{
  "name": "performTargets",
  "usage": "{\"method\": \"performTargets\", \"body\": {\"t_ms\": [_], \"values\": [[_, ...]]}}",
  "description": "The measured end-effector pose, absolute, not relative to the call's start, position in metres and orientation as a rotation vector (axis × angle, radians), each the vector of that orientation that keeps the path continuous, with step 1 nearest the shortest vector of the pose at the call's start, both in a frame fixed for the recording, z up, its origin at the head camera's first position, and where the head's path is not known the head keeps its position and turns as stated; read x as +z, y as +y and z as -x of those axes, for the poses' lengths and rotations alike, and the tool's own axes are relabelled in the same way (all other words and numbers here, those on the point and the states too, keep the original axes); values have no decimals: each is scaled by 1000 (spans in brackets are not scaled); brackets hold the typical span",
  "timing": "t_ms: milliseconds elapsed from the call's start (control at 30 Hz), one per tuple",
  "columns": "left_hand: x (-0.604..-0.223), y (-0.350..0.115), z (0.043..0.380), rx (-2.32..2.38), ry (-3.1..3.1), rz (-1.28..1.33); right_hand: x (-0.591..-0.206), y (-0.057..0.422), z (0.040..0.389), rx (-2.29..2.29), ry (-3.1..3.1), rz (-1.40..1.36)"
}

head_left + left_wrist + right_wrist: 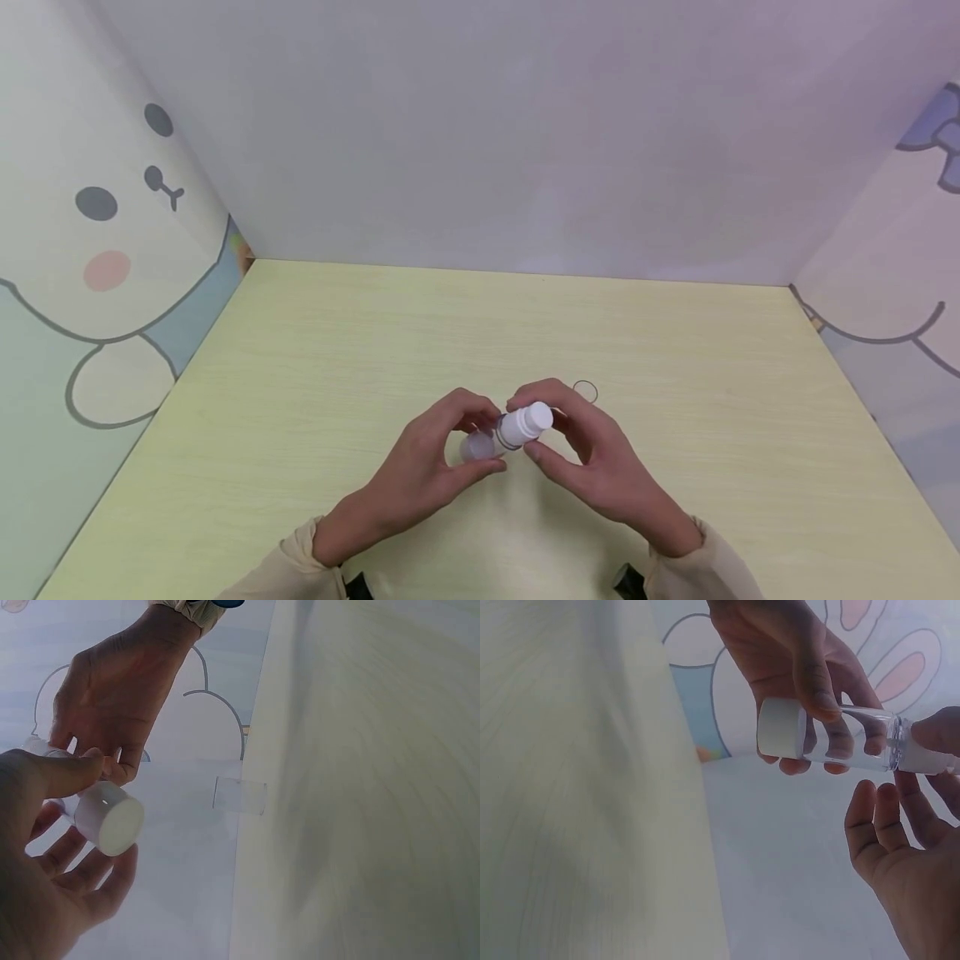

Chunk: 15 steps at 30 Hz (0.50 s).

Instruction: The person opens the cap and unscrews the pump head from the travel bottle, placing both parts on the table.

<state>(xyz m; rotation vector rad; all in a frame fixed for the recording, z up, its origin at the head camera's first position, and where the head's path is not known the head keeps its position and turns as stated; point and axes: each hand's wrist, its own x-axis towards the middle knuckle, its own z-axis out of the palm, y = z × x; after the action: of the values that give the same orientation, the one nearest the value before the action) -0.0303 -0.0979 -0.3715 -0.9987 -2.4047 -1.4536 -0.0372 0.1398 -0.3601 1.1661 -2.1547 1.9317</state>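
A small clear bottle (pixel 859 739) with a white base (pixel 780 729) and a white pump top (pixel 525 423) is held tilted between both hands above the table. My left hand (pixel 423 471) grips the clear body near the base, thumb on one side and fingers on the other. At the opposite end, my right hand (pixel 600 454) pinches the white collar below the pump head between thumb and fingers. Its lower fingers are loosely bent in the right wrist view. Behind the right hand, a clear cap (pixel 240 796) stands on the table.
The pale wood table (pixel 360 342) meets a plain light wall (pixel 487 142) at the back. Side panels with cartoon animals (pixel 97 275) rise left and right. Dark wrist-mounted pieces (pixel 630 581) show by the sleeves.
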Motion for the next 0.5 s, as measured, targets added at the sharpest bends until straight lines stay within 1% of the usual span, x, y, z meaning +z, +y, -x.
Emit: {"method": "performTargets", "body": {"t_ms": [100,333,500], "values": [[-371,-98,31,-1451,-2408,997,-359,141,36,1920,-2206,-1126],[-370,-98,31,-1468,-2422,984,-358,139,34,1868,-2313,-890],[-370,-96,31,-1466,-2430,990,-357,138,35,1857,-2303,-835]]}}
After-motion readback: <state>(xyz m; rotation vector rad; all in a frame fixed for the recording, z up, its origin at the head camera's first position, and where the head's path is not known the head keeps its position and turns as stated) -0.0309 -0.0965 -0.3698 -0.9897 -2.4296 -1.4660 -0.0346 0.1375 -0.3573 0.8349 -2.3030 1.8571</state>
